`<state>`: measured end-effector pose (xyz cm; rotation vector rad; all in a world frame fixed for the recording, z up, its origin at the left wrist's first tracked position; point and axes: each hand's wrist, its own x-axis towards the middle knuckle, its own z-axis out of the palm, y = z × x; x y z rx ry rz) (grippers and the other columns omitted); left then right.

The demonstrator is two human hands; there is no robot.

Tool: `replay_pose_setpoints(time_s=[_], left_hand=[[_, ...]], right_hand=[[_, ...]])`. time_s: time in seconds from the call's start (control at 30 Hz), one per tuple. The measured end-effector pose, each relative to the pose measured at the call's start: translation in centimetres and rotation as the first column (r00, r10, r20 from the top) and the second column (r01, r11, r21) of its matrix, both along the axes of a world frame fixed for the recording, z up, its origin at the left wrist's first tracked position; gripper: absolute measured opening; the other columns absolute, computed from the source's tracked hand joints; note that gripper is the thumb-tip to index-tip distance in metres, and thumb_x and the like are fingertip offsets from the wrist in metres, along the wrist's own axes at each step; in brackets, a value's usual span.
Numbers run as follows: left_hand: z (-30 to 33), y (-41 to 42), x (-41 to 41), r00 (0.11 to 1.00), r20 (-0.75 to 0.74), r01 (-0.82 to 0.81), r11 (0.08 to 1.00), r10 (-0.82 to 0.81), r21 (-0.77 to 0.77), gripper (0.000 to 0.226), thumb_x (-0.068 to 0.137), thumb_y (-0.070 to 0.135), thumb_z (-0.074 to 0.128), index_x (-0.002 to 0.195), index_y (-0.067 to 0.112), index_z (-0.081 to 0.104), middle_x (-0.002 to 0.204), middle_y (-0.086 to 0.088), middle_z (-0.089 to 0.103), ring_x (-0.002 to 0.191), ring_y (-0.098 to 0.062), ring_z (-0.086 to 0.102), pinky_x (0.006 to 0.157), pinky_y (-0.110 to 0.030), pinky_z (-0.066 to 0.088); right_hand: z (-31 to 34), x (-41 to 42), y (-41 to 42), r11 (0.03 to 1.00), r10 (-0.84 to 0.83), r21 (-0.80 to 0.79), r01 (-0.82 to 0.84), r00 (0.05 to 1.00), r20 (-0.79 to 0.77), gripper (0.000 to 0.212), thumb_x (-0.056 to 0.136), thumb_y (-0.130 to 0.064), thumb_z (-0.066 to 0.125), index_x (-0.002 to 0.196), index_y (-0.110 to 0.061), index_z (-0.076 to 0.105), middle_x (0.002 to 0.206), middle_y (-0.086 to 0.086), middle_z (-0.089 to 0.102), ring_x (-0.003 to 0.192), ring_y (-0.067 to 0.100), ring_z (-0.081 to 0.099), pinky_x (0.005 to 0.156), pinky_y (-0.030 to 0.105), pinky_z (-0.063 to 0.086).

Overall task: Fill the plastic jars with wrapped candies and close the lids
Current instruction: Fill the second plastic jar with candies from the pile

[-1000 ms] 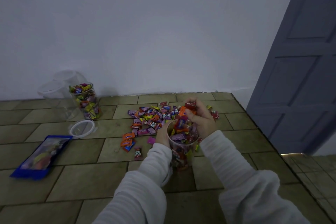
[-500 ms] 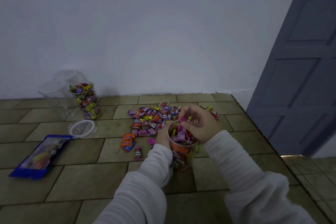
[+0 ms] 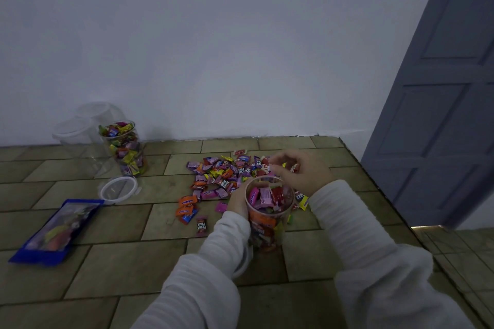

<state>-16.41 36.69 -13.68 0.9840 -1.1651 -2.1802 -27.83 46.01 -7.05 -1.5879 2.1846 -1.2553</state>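
Note:
A clear plastic jar (image 3: pixel 267 211) stands on the tiled floor, nearly full of wrapped candies and without a lid. My left hand (image 3: pixel 236 203) grips its left side. My right hand (image 3: pixel 302 173) hovers just behind the jar's rim, fingers loosely curled, fingertips over the pile of loose wrapped candies (image 3: pixel 222 173) spread on the tiles behind and left of the jar. I see nothing held in it. A second jar full of candies (image 3: pixel 125 149), also lidless, stands near the wall at the left.
Two empty clear jars (image 3: pixel 77 141) stand by the wall behind the full one. A loose round lid (image 3: pixel 117 189) lies on the floor in front of them. A blue candy bag (image 3: pixel 58 229) lies at the left. A grey door (image 3: pixel 441 115) is at the right.
My right hand held candies over the jar, dropped them in, and has lifted back toward the pile. The jar looks fuller. My left hand has kept hold of the jar.

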Motion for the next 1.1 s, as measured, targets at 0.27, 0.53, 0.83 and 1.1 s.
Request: replay_pose_setpoints(time_s=[0.27,0.53,0.83,1.1], left_hand=[[0.1,-2.4,0.1,0.992,0.123,0.013,0.942,0.03,-0.336,0.018,0.093,0.019,0.055,0.09,0.011,0.071,0.085,-0.004,0.07,0.078,-0.018,0.063,0.061,-0.02,0.053],[-1.5,-8.3,-3.1,0.824,0.554,0.38,0.613,0.114,-0.692,0.019,0.089,0.022,0.06,0.108,0.022,0.063,0.124,0.0,0.054,0.113,-0.021,0.053,0.099,-0.034,0.044],[-3.6,-11.5,-6.4,0.524,0.837,0.791,0.275,0.155,-0.546,0.061,0.087,0.04,0.058,0.143,0.026,0.037,0.153,-0.005,0.023,0.14,-0.029,0.02,0.115,-0.043,0.023],[-4.7,-12.7,-8.3,0.482,0.847,0.81,0.252,0.224,-0.529,0.037,0.092,0.015,0.052,0.128,0.015,0.049,0.137,-0.012,0.038,0.127,-0.031,0.04,0.104,-0.04,0.04]], right_hand=[[-3.7,-3.7,-1.7,0.964,-0.162,0.225,0.139,0.983,0.083,0.003,0.089,-0.024,0.063,0.092,-0.024,0.064,0.086,-0.011,0.063,0.077,0.005,0.055,0.07,0.022,0.046],[-6.4,-6.0,-4.8,0.899,-0.195,0.398,0.182,0.981,-0.009,0.027,0.088,-0.023,0.064,0.114,-0.021,0.061,0.13,0.004,0.053,0.119,0.018,0.049,0.103,0.037,0.042],[-8.6,-7.8,-9.8,0.766,-0.041,0.614,0.19,0.968,-0.248,0.072,0.086,-0.04,0.064,0.147,-0.025,0.029,0.153,0.004,0.026,0.138,0.027,0.029,0.113,0.039,0.028],[-10.9,-8.5,-11.9,0.731,-0.036,0.66,0.172,0.976,-0.215,0.051,0.091,-0.004,0.052,0.134,-0.029,0.043,0.142,0.006,0.041,0.132,0.034,0.033,0.108,0.043,0.034]])
